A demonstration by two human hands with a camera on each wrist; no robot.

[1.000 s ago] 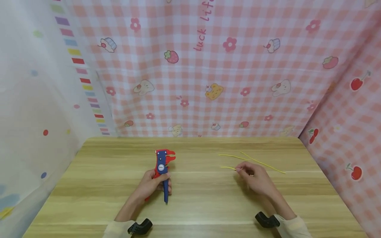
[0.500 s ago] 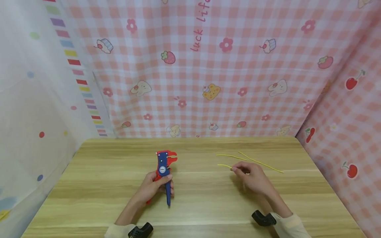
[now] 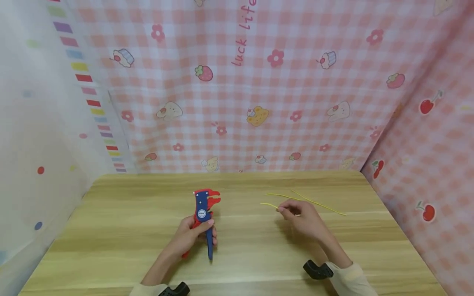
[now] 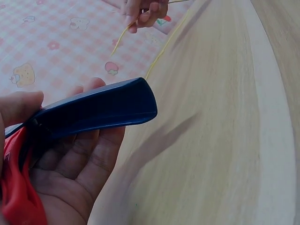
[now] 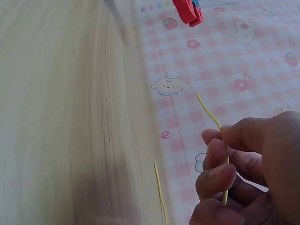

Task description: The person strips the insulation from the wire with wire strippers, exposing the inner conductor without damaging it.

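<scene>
My left hand grips a red and blue wire stripper by its handles, its red jaws pointing right. In the left wrist view the blue handle lies across the fingers, with the thumb over it. To the right, my right hand pinches a short yellow wire between thumb and forefinger. The wire's free end sticks out to the left, toward the stripper but well apart from it. In the right wrist view the same wire runs down past the curled fingers.
Two more yellow wires lie on the wooden table behind the right hand: one wire at its left and a longer wire slanting right. A pink checked cloth hangs along the table's back edge.
My right hand has moved left with the pinched wire, narrowing the gap to the stripper. The left hand keeps its hold on the stripper. The head view has shifted slightly.
</scene>
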